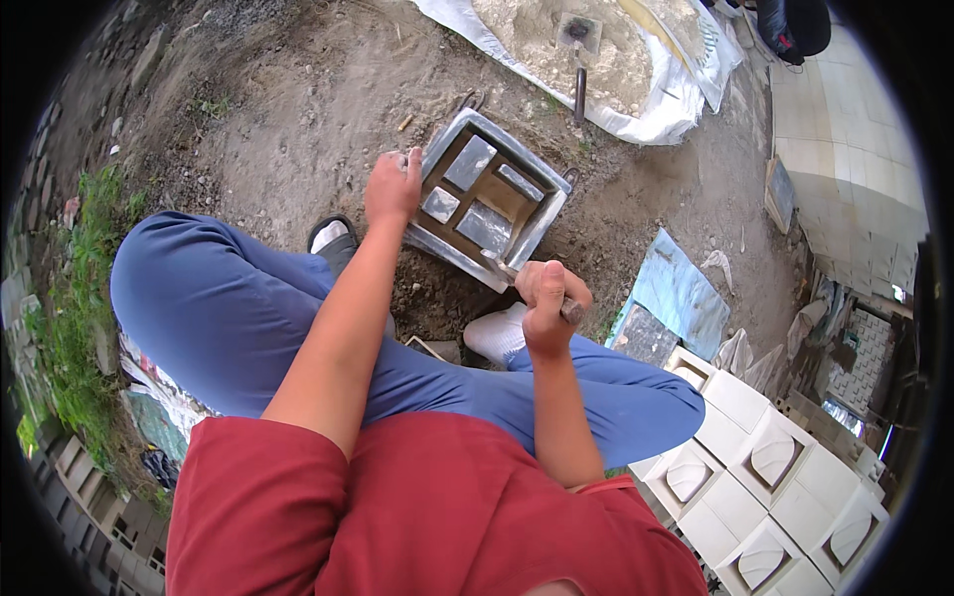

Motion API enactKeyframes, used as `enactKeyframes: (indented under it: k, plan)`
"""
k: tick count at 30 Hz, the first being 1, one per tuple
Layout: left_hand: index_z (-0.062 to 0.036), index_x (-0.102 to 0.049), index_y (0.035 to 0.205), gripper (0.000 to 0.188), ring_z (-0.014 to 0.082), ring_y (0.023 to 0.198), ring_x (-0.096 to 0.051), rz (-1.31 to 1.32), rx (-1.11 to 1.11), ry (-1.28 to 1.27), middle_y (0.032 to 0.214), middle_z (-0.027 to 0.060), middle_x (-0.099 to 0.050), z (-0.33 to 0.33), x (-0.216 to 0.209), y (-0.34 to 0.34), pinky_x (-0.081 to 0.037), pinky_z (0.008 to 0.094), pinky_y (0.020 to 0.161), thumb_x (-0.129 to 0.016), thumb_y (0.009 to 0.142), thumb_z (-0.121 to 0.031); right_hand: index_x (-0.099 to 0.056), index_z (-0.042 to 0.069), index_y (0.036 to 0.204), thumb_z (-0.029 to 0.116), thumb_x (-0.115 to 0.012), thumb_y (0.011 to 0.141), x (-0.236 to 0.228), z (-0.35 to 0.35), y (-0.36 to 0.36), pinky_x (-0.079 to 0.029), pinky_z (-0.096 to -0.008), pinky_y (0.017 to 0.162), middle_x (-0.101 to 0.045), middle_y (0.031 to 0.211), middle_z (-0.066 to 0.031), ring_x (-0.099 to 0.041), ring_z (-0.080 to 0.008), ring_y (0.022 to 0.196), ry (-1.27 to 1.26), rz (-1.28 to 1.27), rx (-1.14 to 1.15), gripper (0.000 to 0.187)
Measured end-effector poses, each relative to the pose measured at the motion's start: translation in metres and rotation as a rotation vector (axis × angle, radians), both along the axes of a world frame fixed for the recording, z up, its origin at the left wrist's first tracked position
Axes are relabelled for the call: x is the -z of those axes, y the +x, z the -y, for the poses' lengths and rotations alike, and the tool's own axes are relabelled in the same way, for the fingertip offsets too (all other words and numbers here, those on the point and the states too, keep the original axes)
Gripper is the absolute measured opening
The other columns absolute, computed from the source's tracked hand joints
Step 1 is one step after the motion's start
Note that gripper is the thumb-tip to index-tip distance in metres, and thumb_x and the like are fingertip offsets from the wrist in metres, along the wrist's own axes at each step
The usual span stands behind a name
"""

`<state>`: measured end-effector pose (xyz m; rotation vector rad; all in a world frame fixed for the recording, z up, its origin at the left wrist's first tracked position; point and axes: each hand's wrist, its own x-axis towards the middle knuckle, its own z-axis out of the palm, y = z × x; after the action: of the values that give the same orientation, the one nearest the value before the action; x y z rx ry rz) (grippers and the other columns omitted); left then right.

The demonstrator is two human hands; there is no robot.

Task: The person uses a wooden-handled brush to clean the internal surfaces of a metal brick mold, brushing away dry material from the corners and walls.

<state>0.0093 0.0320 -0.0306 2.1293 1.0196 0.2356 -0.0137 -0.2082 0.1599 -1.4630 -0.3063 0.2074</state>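
A square metal mould [449, 250] with raised blocks and sunken channels inside lies tilted on the soil in front of me. My left hand [394, 187] is closed at its left rim, thumb on top; the curled fingers are partly hidden. My right hand [553, 298] is wrapped round the wooden handle [572, 311] of a small trowel. The trowel's metal end [498, 264] reaches the near right rim of the mould. Wire loops [570, 178] stick out from the mould's far and right sides.
Beyond the mould, a white sack [656, 114] bears pale sandy powder [522, 45] and a square-bladed tool with a dark handle [580, 94]. White cast blocks [730, 494] stand in rows at the lower right, beside a blue sheet [679, 288]. Grass [84, 298] grows at left.
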Motion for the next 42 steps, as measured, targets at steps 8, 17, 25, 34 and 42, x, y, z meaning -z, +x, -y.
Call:
enactKeyframes:
  k: [8, 17, 25, 34, 42]
  plan:
    - [-0.0024, -0.073, 0.12, 0.066, 0.0386, 0.121, -0.064, 0.002, -0.007, 0.046, 0.134, 0.0188, -0.066, -0.002, 0.005, -0.002, -0.051, 0.0465, 0.103, -0.046, 0.106, -0.061, -0.049, 0.0, 0.065, 0.019, -0.056, 0.108, 0.007, 0.0, 0.001, -0.034, -0.0338, 0.051, -0.048, 0.058, -0.0055, -0.045, -0.0167, 0.052, -0.17, 0.126, -0.073, 0.047]
    - [-0.001, -0.073, 0.12, 0.067, 0.0378, 0.123, -0.064, -0.061, 0.013, -0.034, 0.136, 0.0181, -0.066, 0.003, -0.006, -0.003, -0.05, 0.0457, 0.105, -0.045, 0.106, -0.061, -0.04, 0.002, 0.063, 0.019, -0.048, 0.111, 0.028, -0.009, 0.004, -0.027, -0.0327, 0.051, -0.043, 0.058, -0.002, -0.039, -0.0126, 0.052, -0.314, 0.206, -0.026, 0.052]
    - [-0.0014, -0.073, 0.119, 0.067, 0.0384, 0.121, -0.064, -0.018, 0.006, -0.017, 0.135, 0.0183, -0.066, 0.002, -0.007, 0.004, -0.051, 0.0465, 0.103, -0.045, 0.106, -0.06, -0.044, 0.001, 0.063, 0.019, -0.053, 0.109, 0.05, -0.005, 0.01, -0.03, -0.0357, 0.05, -0.044, 0.057, -0.0056, -0.041, -0.017, 0.05, -0.177, 0.122, 0.045, 0.05]
    - [-0.0022, -0.074, 0.116, 0.064, 0.0395, 0.117, -0.066, -0.034, 0.008, -0.027, 0.131, 0.0174, -0.067, 0.002, -0.013, 0.004, -0.052, 0.0487, 0.1, -0.045, 0.107, -0.059, -0.036, 0.007, 0.064, 0.019, -0.045, 0.114, 0.048, -0.019, 0.002, -0.029, -0.0313, 0.052, -0.039, 0.058, 0.0004, -0.035, -0.0107, 0.053, -0.142, 0.22, 0.071, 0.052]
    - [-0.0025, -0.073, 0.115, 0.063, 0.0404, 0.115, -0.066, 0.019, 0.006, -0.013, 0.128, 0.0177, -0.068, 0.004, -0.014, 0.005, -0.052, 0.0493, 0.099, -0.044, 0.107, -0.058, -0.035, 0.009, 0.063, 0.022, -0.045, 0.114, 0.037, -0.035, 0.0, -0.029, -0.0317, 0.051, -0.038, 0.058, 0.0007, -0.034, -0.011, 0.053, -0.207, 0.109, 0.186, 0.054]
